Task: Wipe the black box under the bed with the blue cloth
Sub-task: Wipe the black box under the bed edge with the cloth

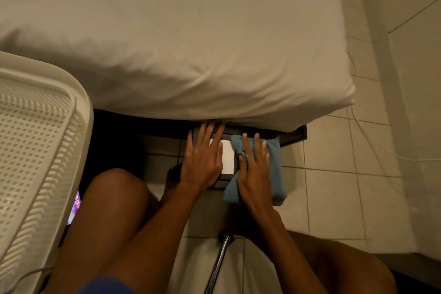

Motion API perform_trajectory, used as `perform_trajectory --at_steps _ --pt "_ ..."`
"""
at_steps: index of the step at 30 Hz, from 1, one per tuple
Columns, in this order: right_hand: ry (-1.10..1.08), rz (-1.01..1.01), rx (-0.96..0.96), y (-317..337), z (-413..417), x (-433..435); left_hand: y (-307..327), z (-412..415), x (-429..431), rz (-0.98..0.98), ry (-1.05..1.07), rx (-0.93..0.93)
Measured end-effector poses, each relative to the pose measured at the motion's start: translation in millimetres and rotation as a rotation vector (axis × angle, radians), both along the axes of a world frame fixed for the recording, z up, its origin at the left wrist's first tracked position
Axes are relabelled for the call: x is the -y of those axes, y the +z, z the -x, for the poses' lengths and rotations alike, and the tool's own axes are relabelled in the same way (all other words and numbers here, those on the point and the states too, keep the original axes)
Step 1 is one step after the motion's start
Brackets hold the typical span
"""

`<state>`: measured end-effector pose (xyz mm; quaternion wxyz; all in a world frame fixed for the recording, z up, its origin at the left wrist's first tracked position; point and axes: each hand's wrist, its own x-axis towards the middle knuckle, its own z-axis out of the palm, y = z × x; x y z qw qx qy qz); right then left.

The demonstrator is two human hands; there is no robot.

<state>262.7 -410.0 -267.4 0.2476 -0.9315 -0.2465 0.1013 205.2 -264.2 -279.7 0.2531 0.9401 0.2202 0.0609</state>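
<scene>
The black box [225, 178] lies on the tiled floor, half tucked under the bed's edge, with a white label [228, 159] on its lid. My left hand [202, 162] rests flat on the left part of the lid, fingers spread and reaching toward the bed. The blue cloth [274, 167] is draped over the box's right side. My right hand [254, 169] presses down flat on the cloth with fingers apart. The far end of the box is hidden under the mattress.
The bed [191, 43] with a cream sheet fills the upper view; its dark frame [296, 135] shows at the corner. A white perforated basket [35, 150] stands at left. A metal pole [219, 265] lies between my bare knees. A thin cable [372, 141] trails over the tiles at right.
</scene>
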Motion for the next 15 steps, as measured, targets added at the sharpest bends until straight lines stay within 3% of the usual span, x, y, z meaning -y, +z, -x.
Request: perform_trajectory --at_steps 5,8,11,13,15 --pt "0.078 -0.060 -0.085 13 34 17 2 -2 1 -0.004 -0.006 -0.029" --pt "-0.012 0.000 -0.021 7 11 1 2 -2 1 -0.008 0.000 -0.020" --pt "-0.041 -0.068 0.030 4 44 10 1 -2 1 -0.016 -0.003 -0.019" --pt "0.008 -0.092 -0.073 11 57 23 -1 -2 1 -0.027 0.000 -0.032" --pt "0.023 -0.018 -0.044 13 49 28 -1 -3 1 -0.026 0.002 -0.028"
